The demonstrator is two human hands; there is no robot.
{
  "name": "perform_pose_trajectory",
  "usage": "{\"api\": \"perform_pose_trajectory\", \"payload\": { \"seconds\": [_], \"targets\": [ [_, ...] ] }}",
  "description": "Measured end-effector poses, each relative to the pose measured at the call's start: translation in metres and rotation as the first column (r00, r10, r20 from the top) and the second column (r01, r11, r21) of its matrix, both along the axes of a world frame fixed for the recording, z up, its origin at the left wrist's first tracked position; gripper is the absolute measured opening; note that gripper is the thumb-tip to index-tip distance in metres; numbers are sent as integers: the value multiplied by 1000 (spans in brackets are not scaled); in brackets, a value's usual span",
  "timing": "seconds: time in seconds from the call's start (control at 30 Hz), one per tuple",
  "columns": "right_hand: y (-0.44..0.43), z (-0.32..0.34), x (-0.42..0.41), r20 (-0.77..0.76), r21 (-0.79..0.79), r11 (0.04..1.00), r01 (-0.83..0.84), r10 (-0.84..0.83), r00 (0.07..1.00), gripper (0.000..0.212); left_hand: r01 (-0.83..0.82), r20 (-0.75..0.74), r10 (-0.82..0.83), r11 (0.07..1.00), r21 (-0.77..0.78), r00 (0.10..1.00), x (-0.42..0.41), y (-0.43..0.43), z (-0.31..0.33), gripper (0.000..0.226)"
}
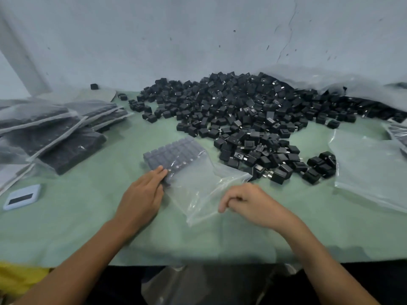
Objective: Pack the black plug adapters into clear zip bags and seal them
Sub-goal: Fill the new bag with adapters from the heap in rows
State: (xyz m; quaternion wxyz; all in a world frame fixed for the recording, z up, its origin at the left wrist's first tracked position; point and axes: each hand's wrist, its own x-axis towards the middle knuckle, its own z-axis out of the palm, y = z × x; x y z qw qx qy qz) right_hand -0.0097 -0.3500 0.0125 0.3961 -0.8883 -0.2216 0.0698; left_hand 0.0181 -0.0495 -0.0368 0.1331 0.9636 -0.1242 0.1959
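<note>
The clear zip bag [198, 186] is thin, shiny, crinkly plastic. The black plug adapters [242, 119] past the hands are hard, smooth, dull plastic with little shiny metal prongs. The green table cover [88, 227] underneath looks soft and dull.

My left hand [143, 192] is lying flat against the near edge of the adapters packed in rows inside a clear zip bag [198, 183] on the green surface [88, 227]. My right hand [246, 203] is pinching the bag's open end. A loose pile of black adapters [242, 119] is sitting beyond, filled bags [55, 130] stacked at left.
</note>
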Motion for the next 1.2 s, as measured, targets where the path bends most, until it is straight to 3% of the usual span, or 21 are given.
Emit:
{"api": "perform_pose_trajectory", "payload": {
  "seconds": [0.07,0.13,0.2,0.3,0.43,0.5,0.6,0.7,0.77,0.9,1.03,1.2],
  "targets": [
    [-31,2,11,107,106,959,264,-275,956,40,-12,23,12,1000,8,1000,-1,-1,0,49],
    [-49,1,28,320,90,897,433,-437,840,39,-6,39,5,1000,16,999,-2,-1,1,48],
    [-52,-6,43,355,-96,903,419,-362,862,46,25,52,-26,1000,11,998,-3,-1,2,49],
    [-48,-23,55,233,-310,906,287,-221,947,51,24,48,-24,1000,-8,999,-6,0,3,48],
    [-48,-29,49,311,-202,887,416,-344,886,41,15,83,-14,1000,-16,996,-9,-2,4,45],
    [-52,-23,37,337,-74,858,509,-459,822,40,5,93,-3,1000,-11,996,-9,-2,4,44],
    [-53,-9,0,150,216,802,557,-591,793,36,12,94,-11,1000,-5,996,-9,-3,3,44],
    [-30,-14,-37,-108,322,843,430,-419,902,27,40,93,-42,999,18,995,-7,-3,3,46],
    [-2,-23,-45,-270,396,837,378,-287,919,22,61,82,-61,998,8,995,-8,-3,4,49],
    [50,-22,-26,-512,612,653,447,-103,853,11,77,67,-77,997,-4,995,-8,-1,4,44],
    [86,-11,4,-613,654,568,499,12,790,12,102,50,-100,994,-39,994,-7,0,3,42],
    [117,1,33,-607,668,571,478,45,794,17,114,68,-109,991,-66,992,-7,0,4,38]
  ]
}}
